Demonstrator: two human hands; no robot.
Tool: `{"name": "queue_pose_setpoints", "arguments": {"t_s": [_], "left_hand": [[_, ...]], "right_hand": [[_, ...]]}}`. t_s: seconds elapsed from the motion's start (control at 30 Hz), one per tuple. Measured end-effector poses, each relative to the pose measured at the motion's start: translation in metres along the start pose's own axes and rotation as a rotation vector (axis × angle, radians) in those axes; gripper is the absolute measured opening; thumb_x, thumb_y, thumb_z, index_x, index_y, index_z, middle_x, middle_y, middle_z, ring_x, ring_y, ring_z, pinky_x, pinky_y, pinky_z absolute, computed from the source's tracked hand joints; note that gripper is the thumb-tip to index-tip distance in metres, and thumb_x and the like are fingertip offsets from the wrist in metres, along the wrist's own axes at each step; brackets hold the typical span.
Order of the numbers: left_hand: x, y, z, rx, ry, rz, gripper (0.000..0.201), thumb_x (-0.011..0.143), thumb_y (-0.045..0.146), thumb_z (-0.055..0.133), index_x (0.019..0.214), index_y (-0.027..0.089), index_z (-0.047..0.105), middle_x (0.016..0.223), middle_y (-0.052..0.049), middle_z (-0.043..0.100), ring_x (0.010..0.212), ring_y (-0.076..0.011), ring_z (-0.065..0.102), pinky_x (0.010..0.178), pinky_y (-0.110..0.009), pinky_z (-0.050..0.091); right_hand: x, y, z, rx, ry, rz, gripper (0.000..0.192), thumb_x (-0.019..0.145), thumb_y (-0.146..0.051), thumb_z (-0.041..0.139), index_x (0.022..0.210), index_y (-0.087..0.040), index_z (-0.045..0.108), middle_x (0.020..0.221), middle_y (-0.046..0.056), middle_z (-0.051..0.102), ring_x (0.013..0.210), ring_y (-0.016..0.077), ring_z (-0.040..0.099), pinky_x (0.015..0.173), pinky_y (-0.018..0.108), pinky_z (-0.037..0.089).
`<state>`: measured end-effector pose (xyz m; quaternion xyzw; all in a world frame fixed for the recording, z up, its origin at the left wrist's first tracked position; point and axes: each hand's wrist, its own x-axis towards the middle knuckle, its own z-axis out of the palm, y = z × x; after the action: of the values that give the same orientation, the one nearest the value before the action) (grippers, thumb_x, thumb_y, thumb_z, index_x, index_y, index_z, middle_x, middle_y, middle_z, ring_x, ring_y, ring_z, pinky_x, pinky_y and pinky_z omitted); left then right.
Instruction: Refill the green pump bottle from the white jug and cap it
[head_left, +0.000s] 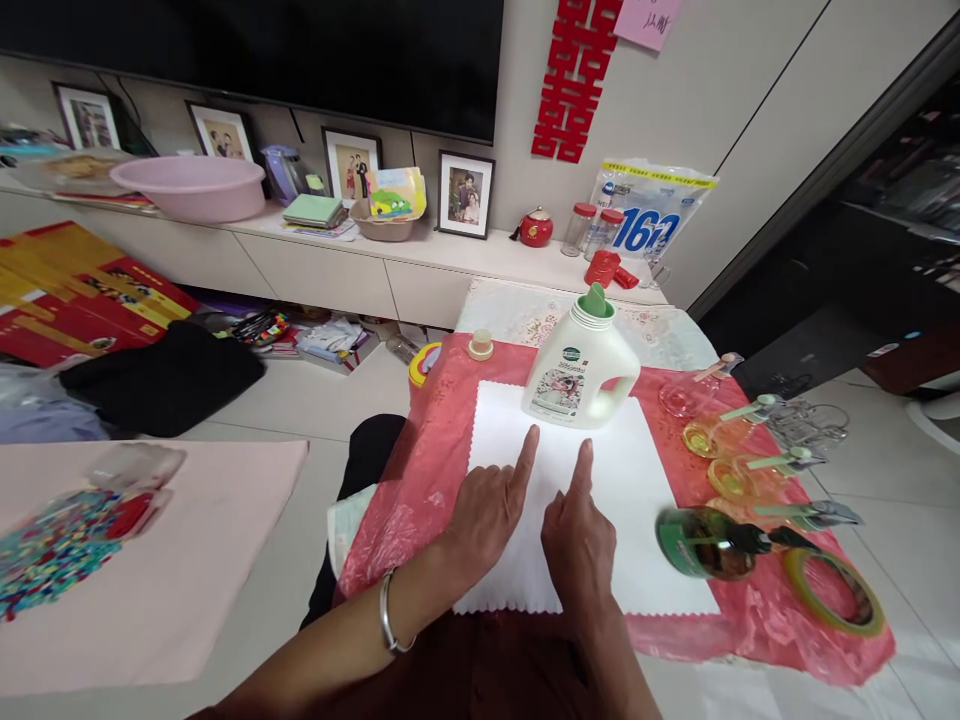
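A cream laundry detergent bottle (574,370) with a green spout stands upright at the far side of a white scalloped-edge sheet (525,560). My left hand (491,505) is over the sheet, its index finger stretched toward the bottle's base and the other fingers curled. Beside it, my right hand (581,530) points the same way with its index finger. Both hands hold nothing, and a small gap seems to separate the fingertips from the bottle. A pale cap (481,345) sits on the red plastic cover (420,480), left of the bottle.
On the right are a green-brown pump bottle (705,542), a tape roll (834,592) and several small clear cups with pale green handles. A pink-covered table (187,600) at left bears colourful beads (60,550). Behind, a low cabinet (315,265) carries frames, jars and a pink basin (191,188).
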<state>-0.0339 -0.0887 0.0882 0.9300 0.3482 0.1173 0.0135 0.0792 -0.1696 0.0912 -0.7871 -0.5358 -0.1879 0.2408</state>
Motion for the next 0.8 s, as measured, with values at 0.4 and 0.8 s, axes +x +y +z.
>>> {"name": "queue_pose_setpoints", "arguments": {"t_s": [0.4,0.8], "left_hand": [[0.003,0.002,0.001,0.047,-0.012,-0.007,0.112,0.083,-0.011,0.045,0.144,0.007,-0.048,0.075,0.002,0.072,0.061,-0.0183,0.068,0.055,-0.03,0.049],[-0.001,0.006,0.008,0.078,0.057,-0.038,0.112,0.08,-0.011,0.046,0.147,0.006,-0.043,0.074,0.004,0.07,0.061,-0.0175,0.066,0.057,-0.03,0.05]], "right_hand": [[-0.005,0.006,0.009,-0.036,-0.156,0.088,0.091,0.088,-0.001,0.041,0.165,-0.017,-0.005,0.064,-0.003,0.055,0.047,0.015,0.05,0.052,0.02,0.018],[-0.005,0.004,0.01,0.022,-0.081,0.045,0.082,0.09,-0.005,0.035,0.165,-0.015,0.003,0.061,-0.004,0.053,0.044,0.0136,0.048,0.048,0.019,0.019]]}}
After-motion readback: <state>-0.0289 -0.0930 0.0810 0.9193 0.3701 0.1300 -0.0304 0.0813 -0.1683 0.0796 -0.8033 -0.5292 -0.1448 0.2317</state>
